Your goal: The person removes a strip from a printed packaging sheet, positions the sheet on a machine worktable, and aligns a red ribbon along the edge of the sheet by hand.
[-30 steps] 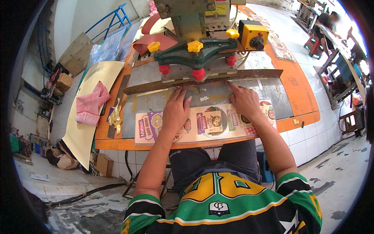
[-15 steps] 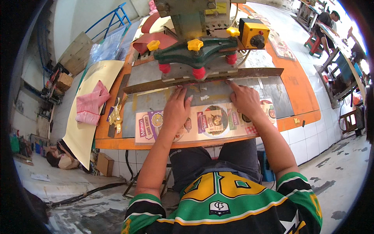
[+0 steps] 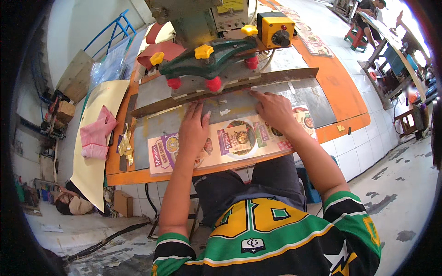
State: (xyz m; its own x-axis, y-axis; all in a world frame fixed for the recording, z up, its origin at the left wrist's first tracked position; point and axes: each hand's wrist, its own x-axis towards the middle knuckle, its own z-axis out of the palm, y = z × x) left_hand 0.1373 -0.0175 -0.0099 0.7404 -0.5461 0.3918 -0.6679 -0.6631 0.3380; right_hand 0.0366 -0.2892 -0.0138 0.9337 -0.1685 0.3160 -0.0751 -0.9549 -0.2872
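Note:
My left hand (image 3: 192, 131) lies palm down with fingers stretched toward a long upright metal bar (image 3: 285, 79) under the press. To its right, my right hand (image 3: 275, 112) is also palm down, its index finger reaching near the bar's lower edge. Beneath my wrists, a glossy printed strip (image 3: 237, 140) with food pictures runs along the table's near edge. The grey metal plate (image 3: 317, 99) spreads under the bar. Above stands the press's dark green clamp (image 3: 202, 64), with yellow star knobs (image 3: 203, 51) and red feet (image 3: 213, 83). Whether my fingertips press on a thin film is hard to see.
A yellow control box (image 3: 276, 31) with a black dial sits right of the press. At left lie a cream sheet (image 3: 102, 94), a pink cloth (image 3: 97, 133) and crumpled gold scraps (image 3: 125, 147). More printed strips (image 3: 308, 39) lie at the far right. Another person (image 3: 368, 20) sits beyond.
My view has tilted slightly, so the press and table sit further left in the picture. Both hands keep nearly the same place against the bar and strip.

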